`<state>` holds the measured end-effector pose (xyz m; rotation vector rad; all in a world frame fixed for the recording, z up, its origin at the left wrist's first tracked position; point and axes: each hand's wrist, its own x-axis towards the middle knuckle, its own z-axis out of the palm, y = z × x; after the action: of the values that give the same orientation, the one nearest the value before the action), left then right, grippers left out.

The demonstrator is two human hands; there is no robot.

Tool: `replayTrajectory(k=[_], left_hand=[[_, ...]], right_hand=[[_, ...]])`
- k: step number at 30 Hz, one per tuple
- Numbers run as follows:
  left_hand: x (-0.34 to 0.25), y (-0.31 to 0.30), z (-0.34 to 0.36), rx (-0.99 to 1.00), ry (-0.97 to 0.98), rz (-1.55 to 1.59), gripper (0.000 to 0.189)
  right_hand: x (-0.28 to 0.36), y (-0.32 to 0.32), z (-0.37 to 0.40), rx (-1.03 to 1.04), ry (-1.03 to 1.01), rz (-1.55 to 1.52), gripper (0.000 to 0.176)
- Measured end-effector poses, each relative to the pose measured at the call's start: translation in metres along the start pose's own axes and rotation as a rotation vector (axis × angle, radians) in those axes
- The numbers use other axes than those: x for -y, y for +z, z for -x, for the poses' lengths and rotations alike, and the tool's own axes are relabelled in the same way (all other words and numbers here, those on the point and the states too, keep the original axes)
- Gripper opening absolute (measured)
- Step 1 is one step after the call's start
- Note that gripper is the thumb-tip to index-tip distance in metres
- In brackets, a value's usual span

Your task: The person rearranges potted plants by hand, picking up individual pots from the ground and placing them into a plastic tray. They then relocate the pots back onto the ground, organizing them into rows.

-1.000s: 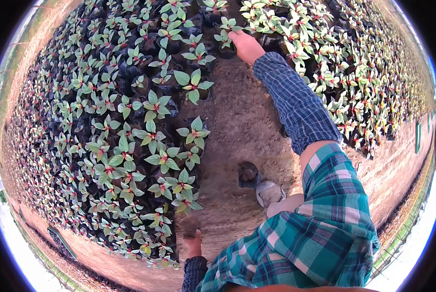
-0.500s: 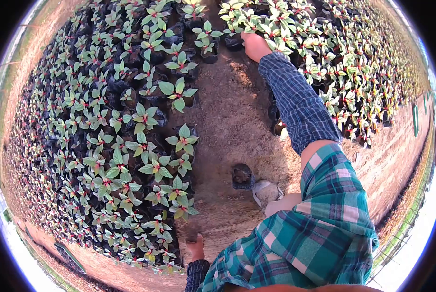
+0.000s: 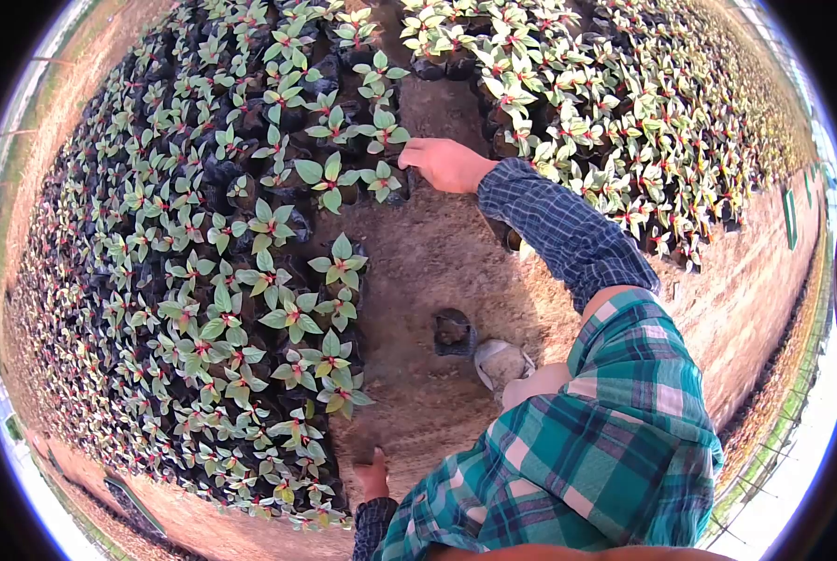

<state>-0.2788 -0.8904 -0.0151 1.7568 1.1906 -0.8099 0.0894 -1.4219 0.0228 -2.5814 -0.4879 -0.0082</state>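
My right hand [image 3: 444, 164] reaches to the edge of the left block of seedlings, its fingers closed at the black bag of a potted seedling [image 3: 381, 180]. Just beyond it stands another green-leaved seedling [image 3: 386, 131] with a red centre. Low in the view, my left hand [image 3: 373, 477] is beside the near corner of that block, thumb pointing up; its other fingers are mostly hidden, and I cannot tell what it holds. A black bag of soil [image 3: 454, 332] without leaves sits on the bare ground between the arms.
Rows of bagged seedlings [image 3: 222, 323] fill the left side, and a second block [image 3: 615, 131] fills the upper right. A brown dirt strip [image 3: 409, 271] runs between them. A pale rounded thing [image 3: 504, 363] lies next to the black soil bag.
My right hand has moved from the right block leftward and nearer to the left block's edge. Seedlings now stand there where bare soil showed. My left hand has hardly moved.
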Motion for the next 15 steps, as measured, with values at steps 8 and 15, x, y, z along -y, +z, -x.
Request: replayTrajectory(k=[8, 15], left_hand=[[0.053, -0.005, -0.039, -0.110, 0.190, -0.079, 0.047], [0.071, -0.009, -0.055, -0.166, 0.179, -0.153, 0.053]], right_hand=[[-0.090, -0.021, -0.051, -0.415, 0.556, 0.364, 0.041], [-0.151, -0.009, -0.070, -0.239, 0.693, 0.488, 0.028]])
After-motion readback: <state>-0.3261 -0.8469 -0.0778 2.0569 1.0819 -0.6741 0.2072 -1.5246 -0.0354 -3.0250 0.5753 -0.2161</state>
